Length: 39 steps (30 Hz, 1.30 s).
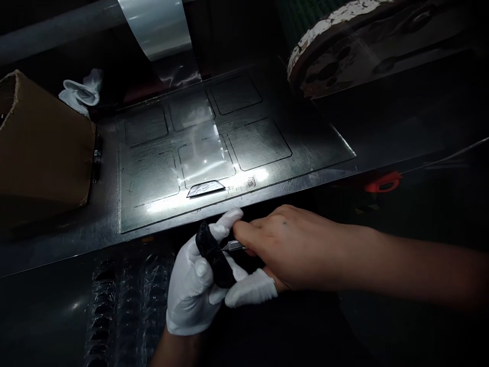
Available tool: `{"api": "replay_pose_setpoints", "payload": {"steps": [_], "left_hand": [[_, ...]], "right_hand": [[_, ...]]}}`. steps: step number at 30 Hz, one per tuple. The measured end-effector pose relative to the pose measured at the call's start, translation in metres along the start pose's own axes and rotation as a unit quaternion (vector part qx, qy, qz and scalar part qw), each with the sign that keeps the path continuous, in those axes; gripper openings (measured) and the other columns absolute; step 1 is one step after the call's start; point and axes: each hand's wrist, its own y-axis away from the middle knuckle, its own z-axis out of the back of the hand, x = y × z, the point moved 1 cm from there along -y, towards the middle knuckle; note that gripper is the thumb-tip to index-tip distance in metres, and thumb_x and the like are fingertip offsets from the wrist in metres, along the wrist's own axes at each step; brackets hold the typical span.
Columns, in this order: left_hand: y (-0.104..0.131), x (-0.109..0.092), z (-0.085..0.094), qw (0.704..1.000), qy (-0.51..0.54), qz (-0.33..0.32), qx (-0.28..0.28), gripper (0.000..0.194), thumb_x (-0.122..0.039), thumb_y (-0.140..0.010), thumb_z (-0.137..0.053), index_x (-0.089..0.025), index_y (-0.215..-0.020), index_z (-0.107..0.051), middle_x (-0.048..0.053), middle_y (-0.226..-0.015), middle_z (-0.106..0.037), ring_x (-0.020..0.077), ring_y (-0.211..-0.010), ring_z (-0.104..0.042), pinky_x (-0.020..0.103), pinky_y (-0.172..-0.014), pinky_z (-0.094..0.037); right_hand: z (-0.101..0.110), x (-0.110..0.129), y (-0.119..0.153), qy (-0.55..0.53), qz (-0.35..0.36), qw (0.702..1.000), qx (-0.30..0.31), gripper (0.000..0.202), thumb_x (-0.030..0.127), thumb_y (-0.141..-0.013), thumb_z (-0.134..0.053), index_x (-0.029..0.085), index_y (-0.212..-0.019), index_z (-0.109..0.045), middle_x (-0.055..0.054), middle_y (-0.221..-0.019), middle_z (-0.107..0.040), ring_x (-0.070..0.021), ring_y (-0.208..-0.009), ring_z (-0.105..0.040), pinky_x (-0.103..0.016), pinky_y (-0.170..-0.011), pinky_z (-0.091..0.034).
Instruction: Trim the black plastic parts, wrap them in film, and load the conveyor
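Pressing too hard with the slim tool (234, 245) gripped by the right fingers (247, 234) could scratch the black part (216, 259) held by the gloved left fingers (201, 269), lower centre of the frame.

Box (48, 158) blocks left; film strip (162, 33) crosses plate (305, 135); room rightward.
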Motion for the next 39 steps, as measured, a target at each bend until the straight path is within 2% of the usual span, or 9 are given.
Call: {"api": "replay_pose_setpoints", "payload": {"steps": [6, 11, 15, 19, 23, 27, 30, 34, 39], "left_hand": [[-0.003, 0.006, -0.003, 1.0, -0.014, -0.008, -0.017, 0.041, -0.052, -0.091, -0.072, -0.024, -0.122, -0.073, 0.016, -0.138, -0.068, 0.0056, -0.048, -0.053, 0.019, -0.036, -0.035], [-0.009, 0.011, -0.009, 0.998, -0.04, 0.025, -0.041, 0.05, -0.052, -0.091, -0.072, -0.021, -0.13, -0.07, 0.016, -0.116, -0.077, 0.0073, -0.045, -0.05, 0.021, -0.038, -0.039], [-0.017, 0.013, -0.02, 0.997, -0.046, 0.037, -0.041, 0.044, -0.051, -0.092, -0.071, -0.022, -0.125, -0.073, 0.017, -0.126, -0.074, 0.0069, -0.045, -0.05, 0.022, -0.039, -0.042], [-0.023, 0.019, -0.03, 0.998, -0.032, 0.042, -0.021, 0.038, -0.05, -0.092, -0.071, -0.025, -0.121, -0.074, 0.016, -0.137, -0.068, 0.0044, -0.045, -0.048, 0.02, -0.037, -0.037], [-0.025, 0.026, -0.033, 0.997, -0.008, 0.071, 0.02, 0.045, -0.055, -0.093, -0.067, -0.024, -0.125, -0.07, 0.018, -0.123, -0.074, 0.0033, -0.042, -0.042, 0.017, -0.035, -0.032], [-0.027, 0.027, -0.036, 0.996, -0.002, 0.075, 0.049, 0.047, -0.057, -0.093, -0.068, -0.024, -0.126, -0.07, 0.013, -0.103, -0.079, 0.0022, -0.039, -0.036, 0.016, -0.035, -0.033], [-0.027, 0.025, -0.037, 0.996, -0.002, 0.071, 0.045, 0.043, -0.056, -0.092, -0.071, -0.026, -0.122, -0.072, 0.012, -0.107, -0.078, 0.0032, -0.043, -0.042, 0.014, -0.036, -0.035], [-0.025, 0.023, -0.036, 0.996, 0.006, 0.076, 0.049, 0.046, -0.056, -0.089, -0.074, -0.025, -0.123, -0.073, 0.015, -0.117, -0.077, 0.0033, -0.045, -0.046, 0.012, -0.035, -0.036], [-0.022, 0.019, -0.034, 0.998, -0.009, 0.063, 0.013, 0.039, -0.054, -0.088, -0.076, -0.027, -0.117, -0.076, 0.013, -0.136, -0.07, 0.0028, -0.05, -0.053, 0.014, -0.04, -0.042]], "right_hand": [[-0.001, -0.009, 0.002, -0.009, -0.022, 1.0, 0.02, 0.03, 0.042, -0.085, -0.077, 0.021, -0.096, -0.059, 0.0, -0.079, -0.072, -0.0195, -0.062, -0.066, -0.026, -0.05, -0.033], [-0.009, -0.022, 0.008, -0.02, -0.012, 1.0, 0.012, 0.042, 0.059, -0.092, -0.069, 0.019, -0.099, -0.061, -0.004, -0.08, -0.073, -0.0204, -0.063, -0.067, -0.026, -0.051, -0.031], [-0.018, -0.033, 0.015, -0.014, 0.018, 1.0, -0.013, 0.047, 0.065, -0.097, -0.059, 0.018, -0.099, -0.062, -0.004, -0.078, -0.073, -0.0228, -0.064, -0.068, -0.028, -0.054, -0.031], [-0.023, -0.044, 0.023, -0.067, 0.01, 0.997, -0.022, 0.054, 0.073, -0.095, -0.054, 0.019, -0.095, -0.061, -0.004, -0.078, -0.072, -0.0206, -0.062, -0.067, -0.027, -0.054, -0.032], [-0.024, -0.054, 0.032, -0.13, -0.004, 0.991, -0.032, 0.051, 0.07, -0.089, -0.066, 0.02, -0.096, -0.059, -0.003, -0.084, -0.072, -0.0189, -0.065, -0.067, -0.026, -0.056, -0.035], [-0.022, -0.057, 0.037, -0.159, -0.009, 0.986, -0.053, 0.043, 0.053, -0.082, -0.08, 0.02, -0.096, -0.057, -0.001, -0.089, -0.073, -0.0182, -0.067, -0.066, -0.025, -0.055, -0.035], [-0.02, -0.055, 0.037, -0.147, -0.011, 0.988, -0.049, 0.043, 0.049, -0.08, -0.082, 0.019, -0.098, -0.058, -0.002, -0.09, -0.073, -0.0199, -0.07, -0.068, -0.026, -0.057, -0.037], [-0.021, -0.05, 0.034, -0.106, -0.007, 0.994, -0.038, 0.044, 0.055, -0.082, -0.078, 0.018, -0.1, -0.059, -0.003, -0.086, -0.073, -0.0221, -0.068, -0.067, -0.029, -0.058, -0.037], [-0.023, -0.044, 0.03, -0.082, -0.011, 0.996, -0.042, 0.055, 0.073, -0.089, -0.061, 0.018, -0.098, -0.061, -0.004, -0.079, -0.072, -0.0235, -0.062, -0.066, -0.03, -0.053, -0.03]]}}
